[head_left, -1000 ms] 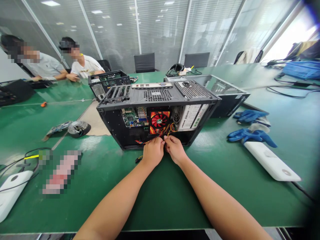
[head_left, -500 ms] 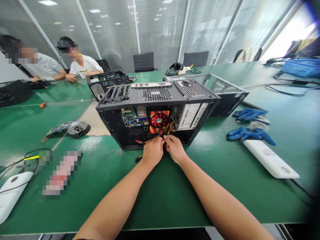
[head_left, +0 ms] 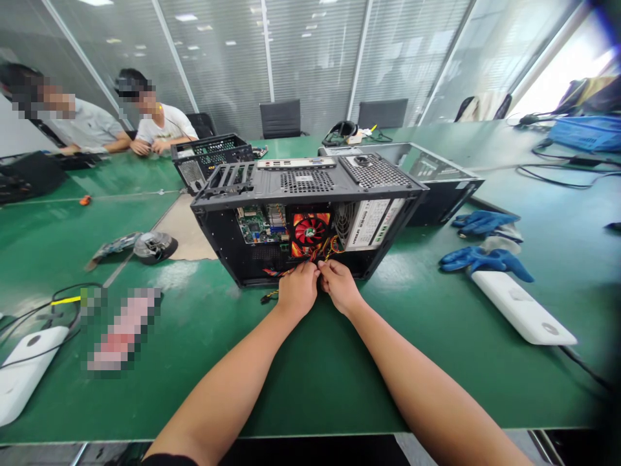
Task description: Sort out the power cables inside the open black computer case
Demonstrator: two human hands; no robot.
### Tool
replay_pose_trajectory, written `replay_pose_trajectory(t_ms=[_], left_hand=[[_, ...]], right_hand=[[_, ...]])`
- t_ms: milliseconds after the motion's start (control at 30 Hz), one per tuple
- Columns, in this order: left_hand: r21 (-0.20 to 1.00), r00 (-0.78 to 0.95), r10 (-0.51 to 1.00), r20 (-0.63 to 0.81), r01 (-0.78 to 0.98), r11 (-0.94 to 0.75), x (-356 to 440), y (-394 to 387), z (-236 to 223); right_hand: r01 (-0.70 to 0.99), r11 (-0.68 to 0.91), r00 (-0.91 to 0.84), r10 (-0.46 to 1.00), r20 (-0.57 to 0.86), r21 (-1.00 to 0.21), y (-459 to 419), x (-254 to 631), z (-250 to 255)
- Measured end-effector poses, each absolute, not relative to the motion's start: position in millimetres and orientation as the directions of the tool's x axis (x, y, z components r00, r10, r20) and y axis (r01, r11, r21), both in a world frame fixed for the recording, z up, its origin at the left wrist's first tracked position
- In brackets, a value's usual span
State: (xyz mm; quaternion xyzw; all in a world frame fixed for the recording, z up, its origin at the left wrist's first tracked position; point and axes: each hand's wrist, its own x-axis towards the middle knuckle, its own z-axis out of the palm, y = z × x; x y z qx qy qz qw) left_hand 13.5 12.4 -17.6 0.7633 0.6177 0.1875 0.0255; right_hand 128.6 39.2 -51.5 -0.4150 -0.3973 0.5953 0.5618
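A black computer case [head_left: 262,194] lies on its side with its open face toward me. Inside it are a green motherboard [head_left: 255,226], a red cooling fan [head_left: 310,230] and a labelled power supply [head_left: 371,225]. My left hand [head_left: 297,289] and my right hand [head_left: 340,288] meet at the case's lower edge, both with fingers closed on the bundled power cables [head_left: 326,252]. My fingers hide the part of the cables that they pinch. A loose cable end with a black connector [head_left: 268,298] hangs out left of my left hand.
Blue work gloves [head_left: 485,259] and a white power bank [head_left: 526,307] lie on the right. A CPU cooler [head_left: 154,247] is at left, by a cardboard sheet [head_left: 187,230]. Behind stand other cases [head_left: 213,152]. Two people sit at the far left. A blue basket [head_left: 589,133] is far right.
Both hands stay together at the case's lower edge, fingers still pinched. The view has shifted slightly; otherwise little differs.
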Motion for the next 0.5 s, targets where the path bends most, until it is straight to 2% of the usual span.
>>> replay_pose_trajectory(t_ms=[500], left_hand=[[0.240,0.237,0.920,0.311,0.917,-0.318,11.8,11.8,-20.9]], right_hand=[[-0.349,-0.073,-0.011,0.997,-0.074,-0.934,38.5,127.7,-49.3]])
